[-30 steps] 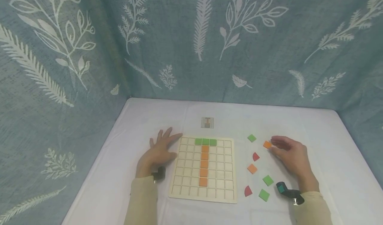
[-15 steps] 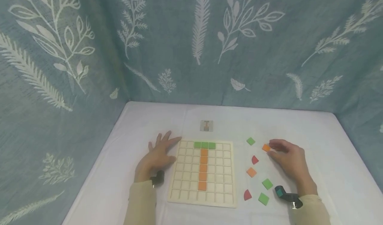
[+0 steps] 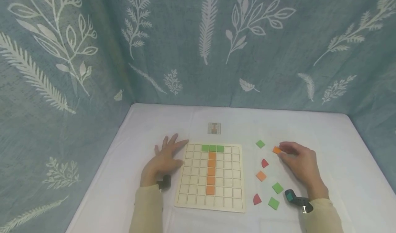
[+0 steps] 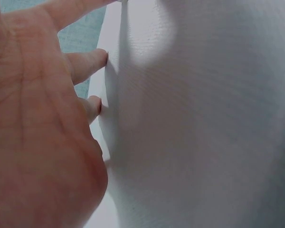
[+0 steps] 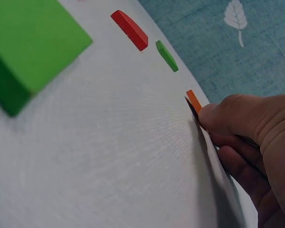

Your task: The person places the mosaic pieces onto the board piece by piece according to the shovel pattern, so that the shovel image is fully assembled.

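A pale square grid board (image 3: 191, 179) lies on the table, with three green squares (image 3: 212, 148) along its top row and a column of several orange squares (image 3: 211, 171) below them. Beside the board's left edge, the left hand (image 3: 164, 160) rests with fingers spread, its index fingertip and thumb at the edge. In the left wrist view the same hand (image 4: 38, 114) holds nothing. To the right of the board, the right hand (image 3: 300, 160) pinches an orange square (image 3: 276, 150); the right wrist view shows the thumb (image 5: 232, 114) against that orange piece (image 5: 194, 100) near the table surface.
Between the board and right hand lie green squares (image 3: 260, 144), another orange square (image 3: 261, 176) and two red quarter-round pieces (image 3: 264, 163). A small printed card (image 3: 214, 128) lies behind the board. A patterned blue curtain (image 3: 185, 54) stands around the white table (image 3: 148, 123).
The head view has shifted slightly. The orange square at the right fingertips now looks a little tilted; both hands otherwise stay in about the same places.
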`<state>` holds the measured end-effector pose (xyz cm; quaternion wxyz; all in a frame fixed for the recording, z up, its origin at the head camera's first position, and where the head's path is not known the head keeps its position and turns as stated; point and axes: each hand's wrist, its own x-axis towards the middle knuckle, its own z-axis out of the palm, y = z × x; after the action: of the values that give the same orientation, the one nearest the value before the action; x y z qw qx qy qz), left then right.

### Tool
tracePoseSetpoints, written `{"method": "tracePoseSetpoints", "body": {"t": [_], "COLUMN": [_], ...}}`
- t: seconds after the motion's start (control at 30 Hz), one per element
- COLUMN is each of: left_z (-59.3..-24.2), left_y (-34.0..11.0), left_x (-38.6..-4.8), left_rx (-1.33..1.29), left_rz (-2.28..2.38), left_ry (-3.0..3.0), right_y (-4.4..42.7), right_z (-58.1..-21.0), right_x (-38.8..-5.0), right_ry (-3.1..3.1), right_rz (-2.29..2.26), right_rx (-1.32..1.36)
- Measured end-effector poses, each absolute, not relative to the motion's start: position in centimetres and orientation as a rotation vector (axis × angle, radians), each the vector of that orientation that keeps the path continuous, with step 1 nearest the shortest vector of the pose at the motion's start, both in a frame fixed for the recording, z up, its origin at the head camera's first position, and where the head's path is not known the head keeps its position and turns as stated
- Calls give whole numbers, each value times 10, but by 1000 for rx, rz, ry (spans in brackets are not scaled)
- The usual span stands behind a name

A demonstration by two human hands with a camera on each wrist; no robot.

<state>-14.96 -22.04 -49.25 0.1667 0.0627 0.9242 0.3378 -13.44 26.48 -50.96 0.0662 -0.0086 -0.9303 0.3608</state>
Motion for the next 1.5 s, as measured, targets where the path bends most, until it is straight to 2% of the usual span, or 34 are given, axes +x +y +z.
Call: {"method": "tracePoseSetpoints", "body": {"t": [0.4, 0.87, 1.5], "left_z": [-494, -493, -493], "left_y": [-221, -222, -221], "left_x": [-150, -148, -148], "left_rx": [196, 184, 181], "left_rz": [940, 944, 949], "left_ry": [2641, 2634, 2629], "right_y": [262, 224, 155], "right_z": [-491, -459, -483], "right_x": [-130, -108, -85], "right_ry": [-2763, -2582, -2624], "right_rz": [1054, 1116, 1314], "right_rx": [71, 336, 606]}}
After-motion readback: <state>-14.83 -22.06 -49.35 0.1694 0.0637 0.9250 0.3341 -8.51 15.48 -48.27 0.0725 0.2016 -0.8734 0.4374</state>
